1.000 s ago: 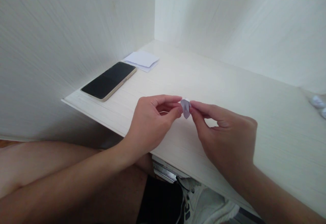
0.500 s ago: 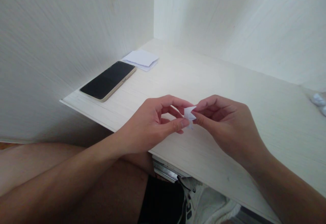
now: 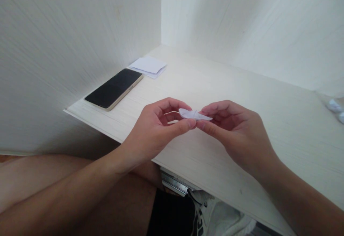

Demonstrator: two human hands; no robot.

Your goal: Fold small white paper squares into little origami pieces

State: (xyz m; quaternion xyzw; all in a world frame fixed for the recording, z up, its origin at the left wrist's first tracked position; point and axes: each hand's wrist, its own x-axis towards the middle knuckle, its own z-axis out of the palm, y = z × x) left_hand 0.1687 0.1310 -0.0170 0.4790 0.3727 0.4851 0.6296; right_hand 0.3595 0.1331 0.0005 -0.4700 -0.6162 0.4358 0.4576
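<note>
A small folded piece of white paper (image 3: 194, 114) is held above the white desk (image 3: 215, 85), lying nearly flat between both hands. My left hand (image 3: 157, 128) pinches its left end with thumb and curled fingers. My right hand (image 3: 236, 135) pinches its right end from the other side. The fingertips of the two hands almost meet under the paper.
A black phone (image 3: 114, 88) lies face up at the desk's left edge. Behind it sits a folded stack of white paper (image 3: 148, 65). Small white paper pieces (image 3: 335, 107) lie at the far right. White walls close the desk at left and back.
The paper piece has been turned from upright to nearly flat and spread wider between the fingers. Both hands stayed close together over the desk.
</note>
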